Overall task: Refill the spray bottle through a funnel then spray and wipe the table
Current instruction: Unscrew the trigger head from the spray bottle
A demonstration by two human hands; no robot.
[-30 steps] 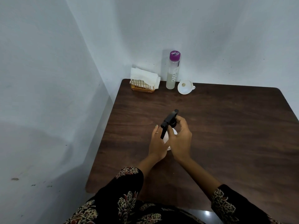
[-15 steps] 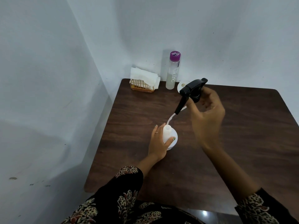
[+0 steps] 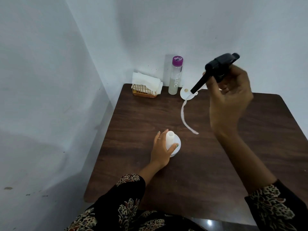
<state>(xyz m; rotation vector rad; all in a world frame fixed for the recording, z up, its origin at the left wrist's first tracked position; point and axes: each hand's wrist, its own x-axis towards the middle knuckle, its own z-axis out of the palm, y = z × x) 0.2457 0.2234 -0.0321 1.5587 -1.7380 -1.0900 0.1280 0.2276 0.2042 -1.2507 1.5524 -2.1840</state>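
A white spray bottle [image 3: 175, 141] stands upright on the dark wooden table [image 3: 208, 164], its neck uncapped. My left hand [image 3: 162, 150] grips its body from the left. My right hand [image 3: 231, 104] holds the black trigger head [image 3: 220, 67] high above the table, to the right of the bottle. Its white dip tube [image 3: 185, 117] hangs free in the air, clear of the neck. A white funnel [image 3: 185, 94] lies at the back of the table, partly hidden by the trigger. Beside it stands a clear refill bottle with a purple cap [image 3: 175, 75].
A gold wire holder with white tissues [image 3: 146, 86] sits in the back left corner of the table. White walls close in behind and to the left.
My right hand has lifted the trigger head off the bottle, up and to the right, drawing the dip tube fully out. My left hand has kept its grip on the bottle.
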